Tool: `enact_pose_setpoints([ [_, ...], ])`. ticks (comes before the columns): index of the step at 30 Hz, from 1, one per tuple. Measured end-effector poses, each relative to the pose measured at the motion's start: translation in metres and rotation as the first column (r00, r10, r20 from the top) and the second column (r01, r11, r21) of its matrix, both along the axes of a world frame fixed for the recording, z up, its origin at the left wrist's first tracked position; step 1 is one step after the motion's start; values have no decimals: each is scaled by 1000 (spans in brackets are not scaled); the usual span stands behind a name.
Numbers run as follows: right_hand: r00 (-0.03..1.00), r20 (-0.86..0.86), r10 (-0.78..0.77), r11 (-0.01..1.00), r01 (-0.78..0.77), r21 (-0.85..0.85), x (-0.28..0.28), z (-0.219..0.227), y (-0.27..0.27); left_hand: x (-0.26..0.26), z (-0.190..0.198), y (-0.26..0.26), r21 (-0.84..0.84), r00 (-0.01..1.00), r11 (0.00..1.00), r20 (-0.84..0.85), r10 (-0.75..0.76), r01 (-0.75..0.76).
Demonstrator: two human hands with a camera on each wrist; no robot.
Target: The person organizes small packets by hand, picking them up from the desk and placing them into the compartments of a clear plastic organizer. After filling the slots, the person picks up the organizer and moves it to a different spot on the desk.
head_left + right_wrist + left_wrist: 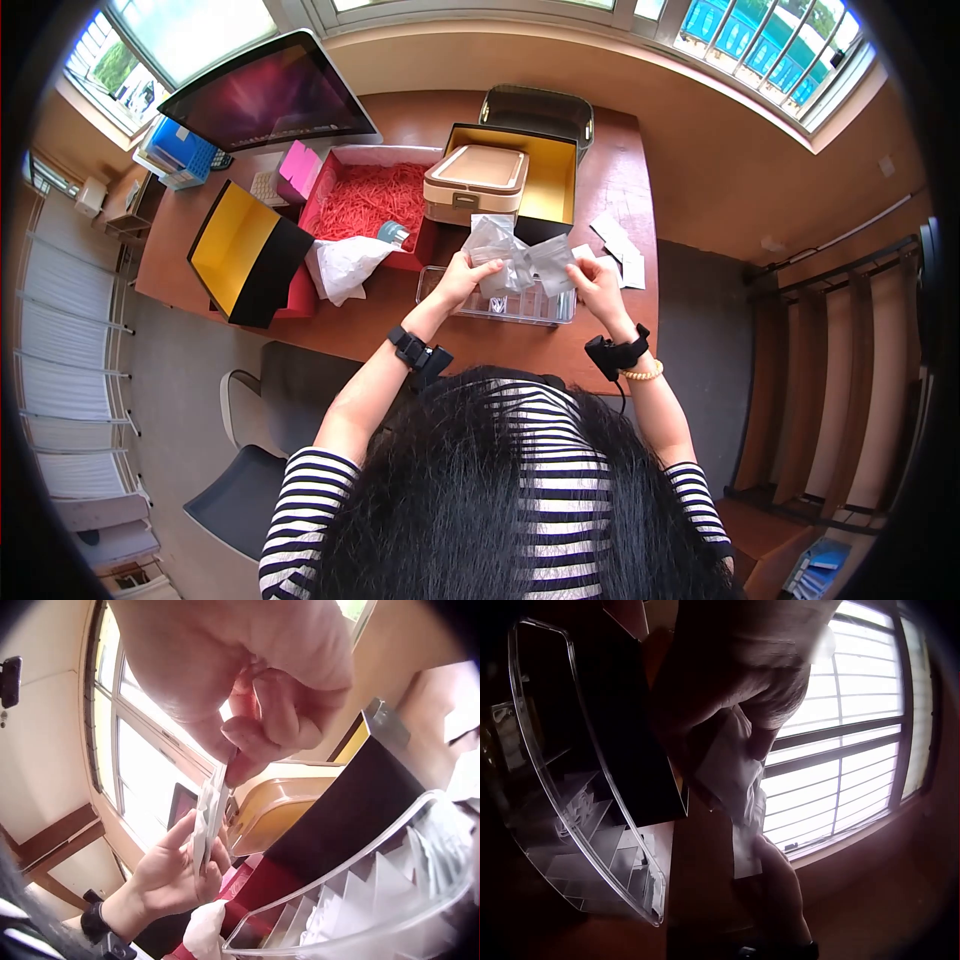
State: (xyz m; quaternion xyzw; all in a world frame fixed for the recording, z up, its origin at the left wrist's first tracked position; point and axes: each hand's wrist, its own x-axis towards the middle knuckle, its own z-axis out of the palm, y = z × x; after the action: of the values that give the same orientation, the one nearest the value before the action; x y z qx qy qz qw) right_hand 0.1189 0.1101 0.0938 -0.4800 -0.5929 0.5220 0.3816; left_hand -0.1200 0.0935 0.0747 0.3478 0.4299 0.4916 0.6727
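Long black hair, nearest the head camera, falls over a striped shirt by the near edge of the table. Beyond it, above that edge, the left hand pinches a loose bunch of packets, thumb laid across them. They look thin, silvery grey and partly see-through, with creased, shiny faces and squared corners; seen from the right wrist they make a slim pale stack, edge-on. The right hand pinches a flat greyish packet at its side, close against the bunch. Beneath both hands, near the table's front edge, stands a clear box with upright dividers. White papers lie towards the table's right edge, and a red box of red shreds stands left of a tan case
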Motion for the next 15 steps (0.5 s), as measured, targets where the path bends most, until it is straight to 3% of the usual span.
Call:
enact_pose_setpoints([
  [5,999,-36,-36,989,40,139,3,-7,10,-5,0,1,83,943,976,-284,-172,203],
  [9,995,-41,-94,974,101,204,-4,-4,14,0,5,0,137,923,956,-324,-205,260],
  [12,1000,-10,-28,983,30,179,-14,12,10,5,10,-2,194,890,922,-388,-242,335],
  [15,978,206,-6,967,-47,252,-20,10,11,6,15,-2,106,818,897,-466,-337,430],
])
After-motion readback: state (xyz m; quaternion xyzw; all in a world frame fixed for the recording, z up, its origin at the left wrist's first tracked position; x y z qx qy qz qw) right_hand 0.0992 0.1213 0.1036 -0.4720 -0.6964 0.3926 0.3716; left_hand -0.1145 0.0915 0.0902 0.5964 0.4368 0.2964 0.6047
